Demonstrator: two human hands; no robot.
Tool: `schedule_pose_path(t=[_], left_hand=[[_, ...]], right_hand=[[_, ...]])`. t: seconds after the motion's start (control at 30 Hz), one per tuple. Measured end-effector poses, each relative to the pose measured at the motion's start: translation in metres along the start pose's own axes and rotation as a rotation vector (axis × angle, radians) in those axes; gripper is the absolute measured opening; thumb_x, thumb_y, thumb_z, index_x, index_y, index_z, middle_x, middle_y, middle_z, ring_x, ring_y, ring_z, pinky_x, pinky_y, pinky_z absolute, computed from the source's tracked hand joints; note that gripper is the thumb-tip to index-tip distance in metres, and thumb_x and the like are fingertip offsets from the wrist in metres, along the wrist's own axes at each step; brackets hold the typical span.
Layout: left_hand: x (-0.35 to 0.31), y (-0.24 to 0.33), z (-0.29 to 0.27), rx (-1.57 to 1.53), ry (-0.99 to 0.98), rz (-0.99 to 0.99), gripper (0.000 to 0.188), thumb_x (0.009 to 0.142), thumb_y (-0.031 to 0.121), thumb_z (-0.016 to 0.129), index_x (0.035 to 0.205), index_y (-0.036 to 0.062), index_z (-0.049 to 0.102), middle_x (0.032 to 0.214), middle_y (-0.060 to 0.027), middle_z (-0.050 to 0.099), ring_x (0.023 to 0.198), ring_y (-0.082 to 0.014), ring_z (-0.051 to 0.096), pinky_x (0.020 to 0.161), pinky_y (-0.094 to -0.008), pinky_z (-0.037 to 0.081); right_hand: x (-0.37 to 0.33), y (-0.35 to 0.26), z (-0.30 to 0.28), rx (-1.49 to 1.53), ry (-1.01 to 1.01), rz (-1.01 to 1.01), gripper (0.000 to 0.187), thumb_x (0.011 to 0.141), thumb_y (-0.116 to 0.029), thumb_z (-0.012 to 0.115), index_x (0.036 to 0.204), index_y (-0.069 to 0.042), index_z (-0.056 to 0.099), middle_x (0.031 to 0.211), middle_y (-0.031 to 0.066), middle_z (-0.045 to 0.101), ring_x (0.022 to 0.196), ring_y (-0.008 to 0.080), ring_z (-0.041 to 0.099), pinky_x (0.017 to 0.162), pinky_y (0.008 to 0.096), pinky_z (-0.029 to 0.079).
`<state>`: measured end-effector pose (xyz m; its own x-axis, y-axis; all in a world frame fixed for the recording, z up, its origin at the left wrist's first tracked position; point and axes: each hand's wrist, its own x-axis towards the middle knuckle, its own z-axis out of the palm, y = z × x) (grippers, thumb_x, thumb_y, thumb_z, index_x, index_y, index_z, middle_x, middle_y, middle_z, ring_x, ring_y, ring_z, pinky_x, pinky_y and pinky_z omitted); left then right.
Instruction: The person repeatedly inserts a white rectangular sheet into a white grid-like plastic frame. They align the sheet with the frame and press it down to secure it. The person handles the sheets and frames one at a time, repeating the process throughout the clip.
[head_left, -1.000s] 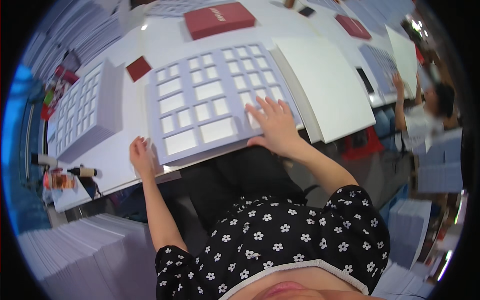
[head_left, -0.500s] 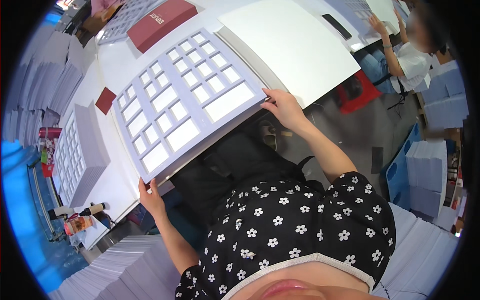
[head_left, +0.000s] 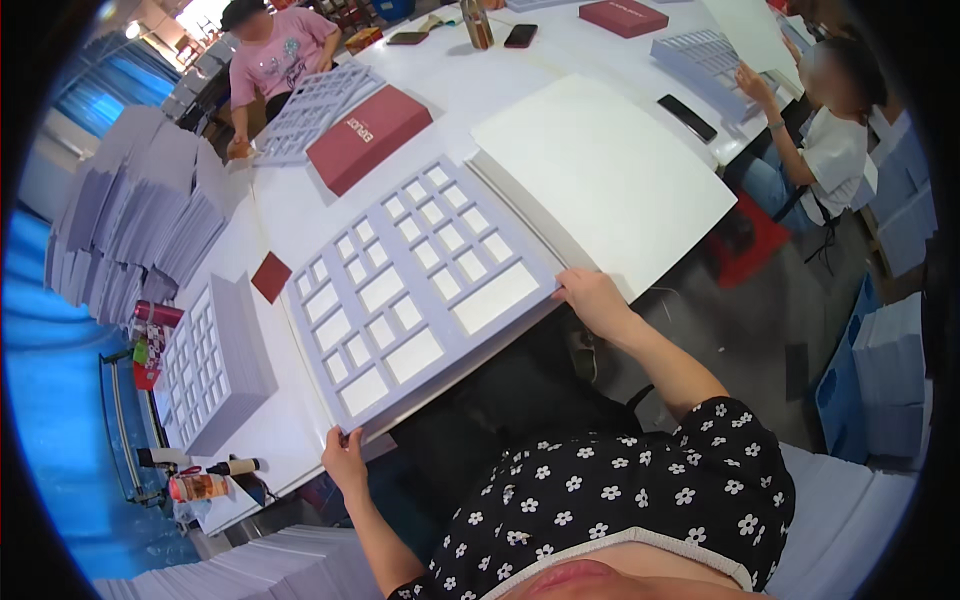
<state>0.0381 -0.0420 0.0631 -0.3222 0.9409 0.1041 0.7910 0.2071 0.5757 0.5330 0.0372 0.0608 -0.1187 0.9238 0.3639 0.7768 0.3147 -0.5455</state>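
Note:
A large pale lavender card insert (head_left: 415, 290) with several rectangular cut-out windows lies on the white table, overhanging its near edge. My left hand (head_left: 345, 462) grips its near left corner. My right hand (head_left: 592, 298) holds its near right corner. To the right of the insert lies a big plain white board (head_left: 610, 175), partly tucked under it. I wear a black top with white flowers.
A stack of the same windowed inserts (head_left: 210, 365) sits left, a small dark red square (head_left: 271, 276) beside it. A dark red box lid (head_left: 368, 137) lies further back. Piles of white sheets (head_left: 140, 215) stand left. Seated people work at the back left (head_left: 275, 55) and right (head_left: 825, 130). A phone (head_left: 686, 117) lies on the table.
My hands have slid from the insert's surface to its near corners and pulled it toward the table edge; my view has swung right and up across the table.

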Motion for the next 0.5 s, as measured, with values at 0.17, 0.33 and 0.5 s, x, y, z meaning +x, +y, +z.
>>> schedule_pose_path(t=[0.17,0.33,0.5], left_hand=[[-0.002,0.002,0.000,-0.002,0.007,-0.018,0.027,0.083,0.013,0.077,0.098,-0.0033,0.063,0.072,-0.0104,0.063,0.063,-0.0184,0.056,0.063,-0.0321,0.047],[0.002,-0.016,0.005,-0.134,-0.043,0.034,0.034,0.088,0.011,0.071,0.116,-0.0027,0.056,0.089,-0.0128,0.065,0.078,-0.0170,0.059,0.072,-0.0318,0.050],[0.038,-0.114,0.002,-0.499,0.076,-0.006,0.044,0.106,0.036,0.042,0.132,0.0015,0.053,0.115,-0.0147,0.065,0.099,-0.0219,0.063,0.086,-0.0358,0.047]], right_hand=[[-0.001,-0.001,0.004,-0.027,0.025,-0.016,0.019,0.082,-0.009,0.070,0.083,-0.001,0.053,0.079,0.0182,0.062,0.075,0.0377,0.065,0.065,0.0448,0.052],[-0.004,0.001,-0.011,-0.090,0.076,-0.031,0.026,0.080,-0.023,0.074,0.087,-0.003,0.059,0.079,0.0142,0.063,0.076,0.0342,0.066,0.065,0.0424,0.052],[0.017,0.000,-0.047,-0.366,0.230,0.025,0.044,0.079,-0.040,0.075,0.098,-0.002,0.065,0.090,0.0126,0.066,0.093,0.0313,0.064,0.079,0.0418,0.050]])
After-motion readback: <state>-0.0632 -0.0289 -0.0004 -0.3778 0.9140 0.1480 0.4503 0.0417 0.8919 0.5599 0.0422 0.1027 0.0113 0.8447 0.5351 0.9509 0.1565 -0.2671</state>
